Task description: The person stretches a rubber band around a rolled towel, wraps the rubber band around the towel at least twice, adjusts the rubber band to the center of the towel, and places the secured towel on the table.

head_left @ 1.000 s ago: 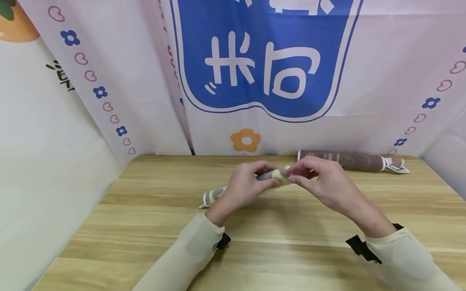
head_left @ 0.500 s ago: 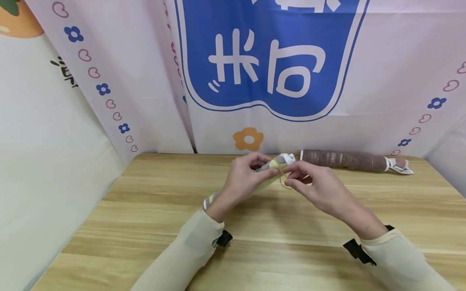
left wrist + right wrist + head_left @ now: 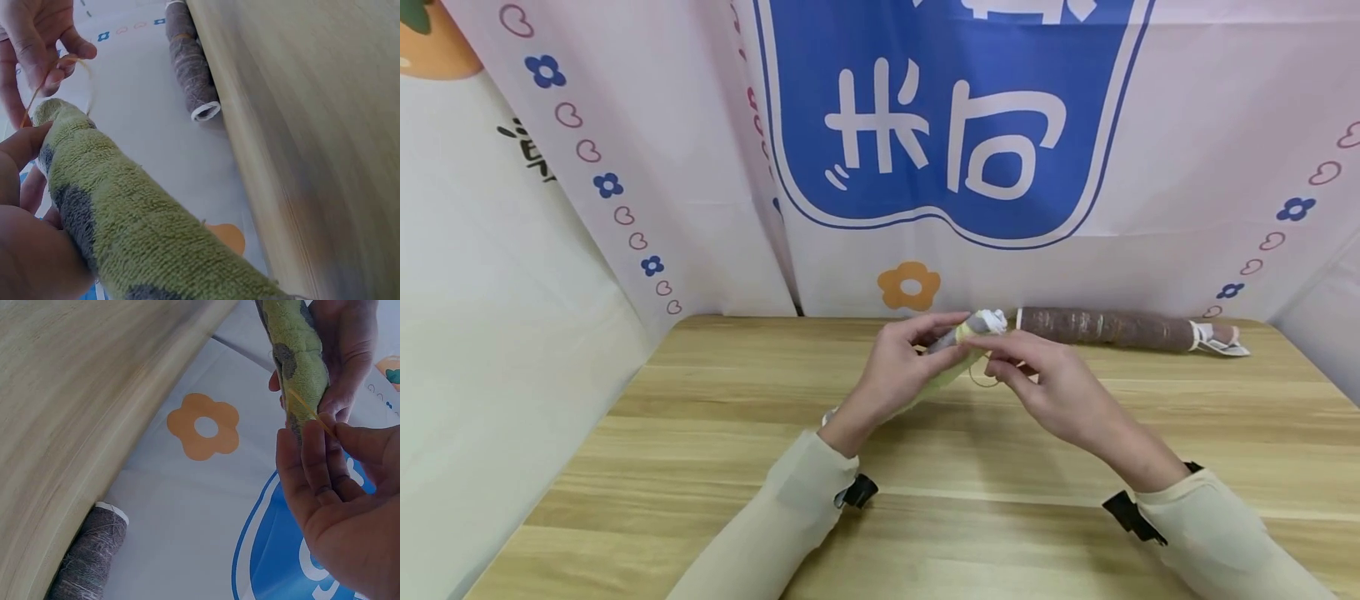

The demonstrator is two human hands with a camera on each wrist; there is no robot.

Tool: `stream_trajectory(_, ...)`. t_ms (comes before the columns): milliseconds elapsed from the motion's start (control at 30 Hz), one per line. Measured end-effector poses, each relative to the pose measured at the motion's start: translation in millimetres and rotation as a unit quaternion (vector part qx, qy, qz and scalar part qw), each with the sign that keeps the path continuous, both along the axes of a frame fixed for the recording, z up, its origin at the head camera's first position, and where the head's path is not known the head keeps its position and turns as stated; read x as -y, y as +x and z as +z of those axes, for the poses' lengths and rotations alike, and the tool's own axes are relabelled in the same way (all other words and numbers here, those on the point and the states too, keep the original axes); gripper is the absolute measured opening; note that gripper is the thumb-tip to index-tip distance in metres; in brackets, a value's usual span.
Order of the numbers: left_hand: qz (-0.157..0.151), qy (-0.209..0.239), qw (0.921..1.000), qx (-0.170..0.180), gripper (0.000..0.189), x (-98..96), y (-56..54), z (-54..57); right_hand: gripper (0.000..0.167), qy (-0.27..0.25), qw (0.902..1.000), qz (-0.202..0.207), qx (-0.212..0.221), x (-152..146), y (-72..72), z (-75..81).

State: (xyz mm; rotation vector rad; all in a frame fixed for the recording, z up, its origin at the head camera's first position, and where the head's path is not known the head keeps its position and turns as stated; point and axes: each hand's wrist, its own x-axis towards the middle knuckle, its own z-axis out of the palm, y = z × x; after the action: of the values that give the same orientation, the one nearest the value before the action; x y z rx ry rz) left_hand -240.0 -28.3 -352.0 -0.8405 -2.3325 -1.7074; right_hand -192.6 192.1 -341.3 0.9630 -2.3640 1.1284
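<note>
My left hand [image 3: 895, 371] grips a rolled-up towel [image 3: 150, 212], yellow-green terry cloth with grey patches. Its white end [image 3: 992, 321] points up and to the right in the head view, past the thumb and fingers. A thin yellow rubber band [image 3: 307, 407] stretches from the towel near that end to my right hand [image 3: 1063, 383], which pinches it between thumb and fingers. Part of the band hangs as a loose loop in the head view. How far it goes round the towel is hidden by the fingers.
A second rolled towel [image 3: 1105, 329], brown with white edging, lies along the back edge of the wooden table [image 3: 985, 508]. An orange-brown band [image 3: 182, 36] circles it. A printed cloth backdrop [image 3: 842, 267] hangs directly behind the table.
The towel's right end has tipped upward and its white end has come into sight. My right hand has drawn the band out into a visible loop and shifted slightly left.
</note>
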Motion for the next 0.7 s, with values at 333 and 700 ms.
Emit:
stream_trajectory(333, 0.053, -0.008, 0.9985, -0.011, 0.028, 0.4, -0.5, -0.4, 0.020, 0.029, 0.9980, -0.046, 0.031, -0.8, 2.5, 4.4)
stream_trajectory(700, 0.063, 0.017, 0.9978, 0.011, 0.025, 5.5, -2.1, 2.3, 0.015, -0.102, 0.9706, 0.015, 0.218, -21.6, -3.1, 6.4)
